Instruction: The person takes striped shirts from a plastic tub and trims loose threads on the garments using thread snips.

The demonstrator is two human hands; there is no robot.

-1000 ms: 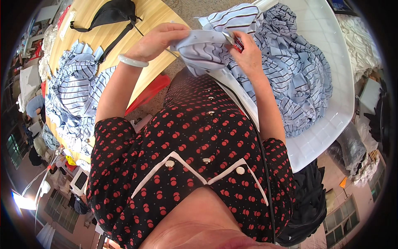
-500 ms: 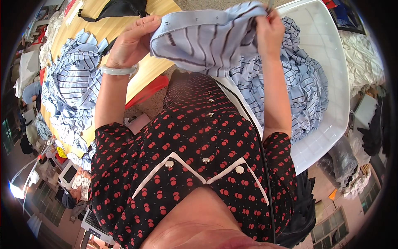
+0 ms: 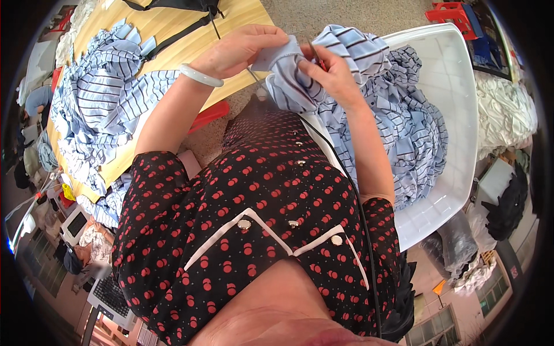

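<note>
In front of my chest, at the top of the view, I hold a light blue garment piece (image 3: 297,86) with dark stripes, bunched between my hands. My left hand (image 3: 239,51) is closed, pinching the plain blue band at the piece's left end. A pair of small thread snips (image 3: 312,52) is in my closed right hand (image 3: 336,79), its dark metal blade pointing up and a bit of red showing by the fingers. The same hand rests against the cloth, and more striped fabric spreads out behind it. The blade's tip lies close to the blue band; whether it touches cannot be seen.
To the right stands a white plastic tub (image 3: 461,109) holding a heap of similar striped pieces (image 3: 410,132). Leftward, a wooden table (image 3: 245,14) bears another striped pile (image 3: 98,92) and a black bag (image 3: 173,7). A red stool (image 3: 447,14) stands beyond the tub. Another person (image 3: 86,248) sits lower left.
The garment piece was stretched between my hands and is now gathered up. My hands have come closer together, the right one moving left and down and the left one moving right.
</note>
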